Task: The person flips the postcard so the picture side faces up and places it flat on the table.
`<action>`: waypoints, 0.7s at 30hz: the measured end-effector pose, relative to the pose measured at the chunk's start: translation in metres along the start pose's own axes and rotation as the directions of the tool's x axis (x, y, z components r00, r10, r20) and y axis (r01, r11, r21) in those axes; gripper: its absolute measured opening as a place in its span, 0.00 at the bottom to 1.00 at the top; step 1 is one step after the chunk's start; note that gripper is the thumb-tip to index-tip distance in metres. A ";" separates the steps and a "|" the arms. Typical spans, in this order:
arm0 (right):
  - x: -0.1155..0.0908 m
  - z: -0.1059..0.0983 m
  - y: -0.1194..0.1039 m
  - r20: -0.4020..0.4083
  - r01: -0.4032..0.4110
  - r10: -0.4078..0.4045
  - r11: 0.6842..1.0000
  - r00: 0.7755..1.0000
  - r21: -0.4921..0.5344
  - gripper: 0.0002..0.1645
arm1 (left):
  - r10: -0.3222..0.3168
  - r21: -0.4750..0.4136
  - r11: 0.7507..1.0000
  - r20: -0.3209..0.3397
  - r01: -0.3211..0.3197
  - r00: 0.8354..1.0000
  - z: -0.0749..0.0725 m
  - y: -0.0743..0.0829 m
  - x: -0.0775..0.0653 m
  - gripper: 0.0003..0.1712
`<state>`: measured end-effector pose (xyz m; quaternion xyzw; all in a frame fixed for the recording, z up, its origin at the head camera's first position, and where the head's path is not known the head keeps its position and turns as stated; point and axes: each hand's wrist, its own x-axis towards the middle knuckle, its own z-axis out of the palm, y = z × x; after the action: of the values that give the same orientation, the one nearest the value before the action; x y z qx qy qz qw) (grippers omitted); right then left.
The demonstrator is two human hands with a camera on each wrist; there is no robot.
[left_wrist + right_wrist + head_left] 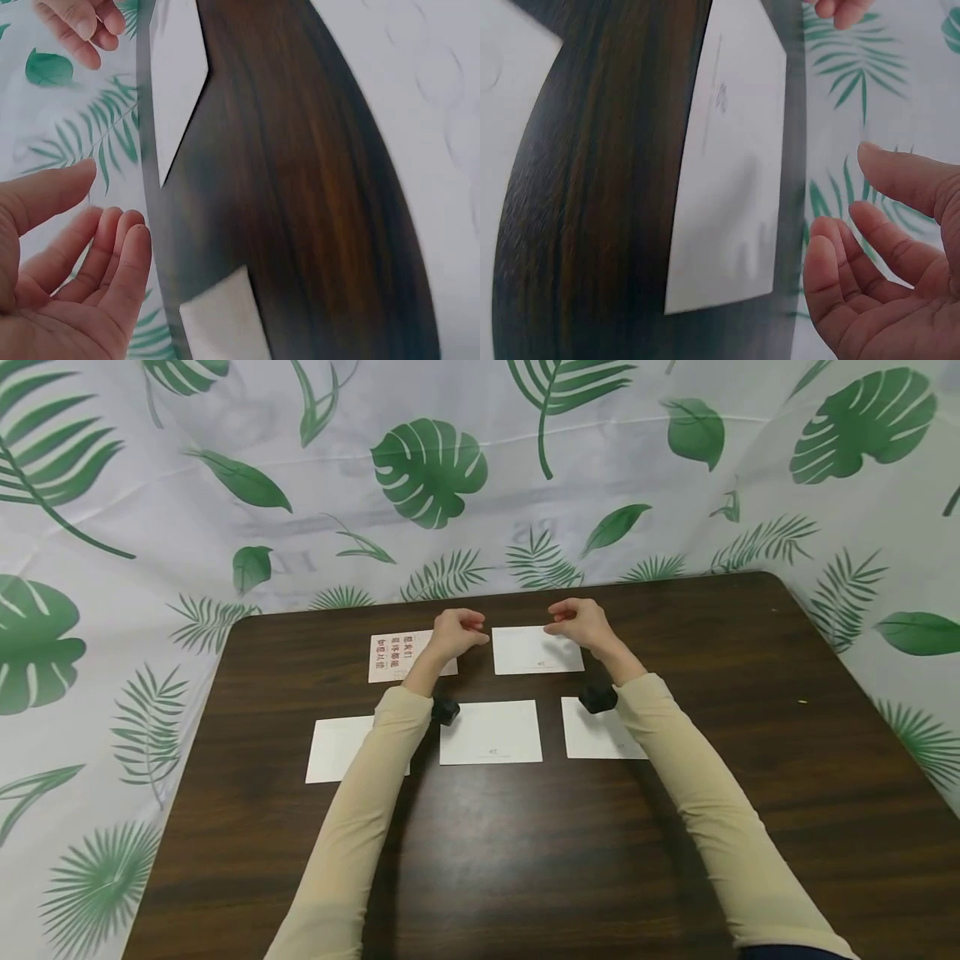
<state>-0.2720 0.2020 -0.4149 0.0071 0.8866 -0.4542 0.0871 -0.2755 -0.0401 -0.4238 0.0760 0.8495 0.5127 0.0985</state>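
A white card (pixel 521 652) with a small grey mark lies flat at the back of the table. Over its right part hovers my right hand (pixel 581 625), fingers loosely bent and nothing between them; the right wrist view shows a gap between thumb and fingertips (pixel 823 259). My left hand (pixel 456 633) is held above the right end of a card with red characters (pixel 386 657), partly hiding it. Its thumb and fingers stand apart and hold nothing, as the left wrist view shows.
Nearer me lie three more white cards in a row: a left one (pixel 337 747) and a right one (pixel 592 739), both partly covered by my sleeves, and a middle one (pixel 491 732). The dark wooden table (pixel 510 860) ends at a leaf-patterned curtain (pixel 330 543).
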 end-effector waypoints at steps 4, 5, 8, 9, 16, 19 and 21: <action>0.001 -0.006 0.007 0.002 -0.048 0.048 0.999 0.999 0.012 0.26 | -0.032 -0.006 0.999 0.002 0.032 0.999 0.012 0.003 0.003 0.23; 0.001 -0.007 0.008 0.001 -0.059 0.059 0.998 0.998 0.009 0.27 | -0.040 0.002 0.999 0.004 0.040 0.999 0.014 0.004 0.003 0.24; 0.001 -0.009 0.012 -0.005 -0.104 0.104 0.994 0.995 0.012 0.28 | -0.061 0.035 0.998 0.019 0.061 0.998 0.019 0.008 0.004 0.27; 0.001 -0.010 0.013 -0.006 -0.125 0.126 0.992 0.992 0.015 0.28 | -0.069 0.042 0.997 0.027 0.068 0.997 0.021 0.009 0.005 0.28; 0.005 -0.011 0.017 -0.005 -0.231 0.231 0.973 0.973 0.010 0.30 | -0.098 0.116 0.989 0.024 0.094 0.995 0.036 -0.035 0.050 0.36; 0.007 -0.011 0.019 -0.024 -0.241 0.240 0.970 0.970 -0.037 0.30 | -0.133 0.164 0.979 0.048 0.124 0.990 0.048 -0.069 0.087 0.39; 0.008 -0.011 0.021 -0.042 -0.235 0.232 0.969 0.972 -0.078 0.31 | -0.108 0.203 0.974 0.046 0.096 0.993 0.058 -0.092 0.110 0.40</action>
<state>-0.2799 0.2228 -0.4271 0.1152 0.8990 -0.4034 0.1259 -0.3706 -0.0077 -0.5416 0.0563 0.8964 0.4166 0.1407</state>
